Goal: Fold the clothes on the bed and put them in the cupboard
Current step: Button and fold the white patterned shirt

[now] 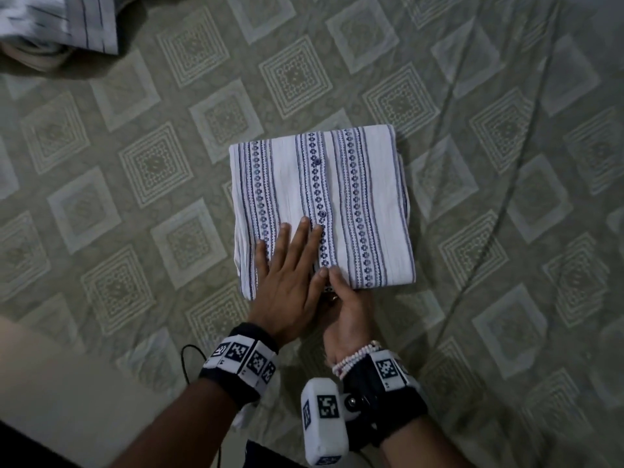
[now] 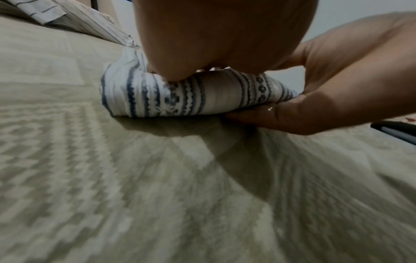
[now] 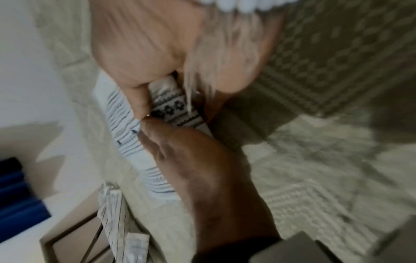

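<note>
A folded white shirt (image 1: 320, 204) with blue patterned stripes and a button row lies in the middle of the bed. My left hand (image 1: 292, 255) rests flat on its near left part, fingers straight and spread. My right hand (image 1: 339, 287) grips the shirt's near edge, thumb on top and fingers tucked underneath. In the left wrist view the shirt's (image 2: 178, 96) thick folded edge shows, pinched by the right hand (image 2: 315, 99) under my left palm (image 2: 225, 35). The right wrist view is blurred and shows my right thumb (image 3: 137, 96) on the shirt (image 3: 126, 135) beside the left hand (image 3: 198, 169).
A green bedsheet (image 1: 169, 157) with a square pattern covers the bed. Other white striped clothes (image 1: 77, 25) lie piled at the far left corner. The bed's near edge (image 1: 50, 383) runs at the lower left, with a black cable (image 1: 189, 363) by my left wrist.
</note>
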